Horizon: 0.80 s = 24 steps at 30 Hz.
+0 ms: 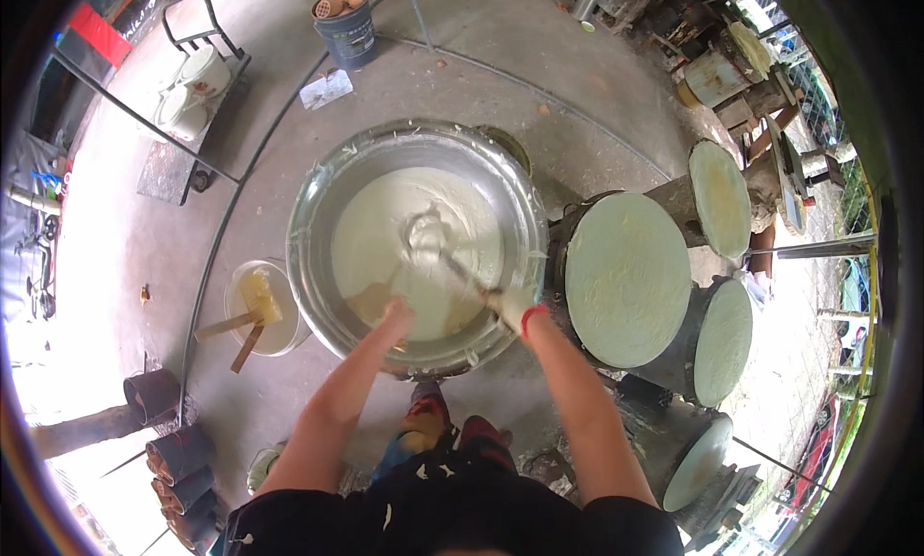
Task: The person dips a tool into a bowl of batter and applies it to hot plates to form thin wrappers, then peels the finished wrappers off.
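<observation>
A large round metal pot (pixel 310 185) stands before me with thick white liquid (pixel 375 233) in it. My right hand (pixel 515 308), in what looks like a pale glove with a red band at the wrist, grips the handle of a ladle-like tool (pixel 464 272) over the pot's right side. The tool's head sits in the liquid near the middle, coated white, so its exact shape is hidden. Above the pot's near side is my left hand (pixel 397 317). Motion smears its fingers, and I cannot make out anything in it.
Round drums with pale, smeared tops (pixel 628 279) crowd the right side. At left stands a white bucket (pixel 294 335) holding yellowish stuff and two wooden sticks. A dark bucket (pixel 354 44) of brown pieces and a cart (pixel 164 171) with white buckets lie farther off. A hose (pixel 231 209) crosses the floor.
</observation>
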### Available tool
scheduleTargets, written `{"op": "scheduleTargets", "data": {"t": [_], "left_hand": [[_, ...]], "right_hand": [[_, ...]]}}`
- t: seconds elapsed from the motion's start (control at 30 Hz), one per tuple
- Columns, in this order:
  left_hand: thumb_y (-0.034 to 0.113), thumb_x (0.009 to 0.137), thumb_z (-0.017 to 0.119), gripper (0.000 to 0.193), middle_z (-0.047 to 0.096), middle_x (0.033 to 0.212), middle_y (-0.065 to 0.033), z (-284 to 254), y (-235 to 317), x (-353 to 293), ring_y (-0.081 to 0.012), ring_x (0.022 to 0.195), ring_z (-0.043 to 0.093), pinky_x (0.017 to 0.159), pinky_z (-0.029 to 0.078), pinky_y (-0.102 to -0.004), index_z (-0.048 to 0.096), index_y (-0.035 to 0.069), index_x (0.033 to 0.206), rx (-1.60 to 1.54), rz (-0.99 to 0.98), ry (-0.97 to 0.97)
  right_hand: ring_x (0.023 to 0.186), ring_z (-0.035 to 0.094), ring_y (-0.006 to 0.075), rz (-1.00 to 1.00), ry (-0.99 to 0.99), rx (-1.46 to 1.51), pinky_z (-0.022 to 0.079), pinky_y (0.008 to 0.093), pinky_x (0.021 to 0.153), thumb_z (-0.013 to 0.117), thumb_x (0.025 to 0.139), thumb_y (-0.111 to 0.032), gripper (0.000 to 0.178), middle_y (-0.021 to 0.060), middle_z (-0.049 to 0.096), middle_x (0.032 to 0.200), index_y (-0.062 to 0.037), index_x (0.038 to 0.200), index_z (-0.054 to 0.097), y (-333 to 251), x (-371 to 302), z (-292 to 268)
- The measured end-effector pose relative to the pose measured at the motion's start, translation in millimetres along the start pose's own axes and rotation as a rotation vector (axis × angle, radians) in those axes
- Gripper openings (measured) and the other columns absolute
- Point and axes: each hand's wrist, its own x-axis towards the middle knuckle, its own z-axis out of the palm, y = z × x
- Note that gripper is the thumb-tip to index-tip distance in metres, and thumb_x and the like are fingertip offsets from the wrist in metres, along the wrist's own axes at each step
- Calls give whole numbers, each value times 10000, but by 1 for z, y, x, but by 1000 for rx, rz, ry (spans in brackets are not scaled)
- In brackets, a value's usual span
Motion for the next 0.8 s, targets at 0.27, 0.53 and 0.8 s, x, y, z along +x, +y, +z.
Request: {"op": "scheduleTargets", "data": {"t": [0.27,0.53,0.8], "left_hand": [[123,866,521,112,327,534,36,-93,158,-133,-76,394,332,347,249,-248,450,79,792,-899,149,-509],[85,864,527,128,409,561,6,-186,296,-259,-75,374,351,329,272,-240,407,52,893,-606,811,-275],[124,856,515,157,365,546,19,-51,218,-311,-68,383,348,326,291,-237,402,76,757,-347,330,-580]], "right_hand": [[452,462,84,-200,-1,748,286,215,334,562,904,-228,281,13,531,646,-59,1128,563,-67,-92,18],[457,438,73,-741,-19,906,301,199,361,488,932,-205,215,19,525,661,-67,1092,526,-151,-251,-44],[513,440,37,-773,589,704,332,187,402,511,933,-184,332,-22,546,778,-30,1225,539,36,-266,-26]]}}
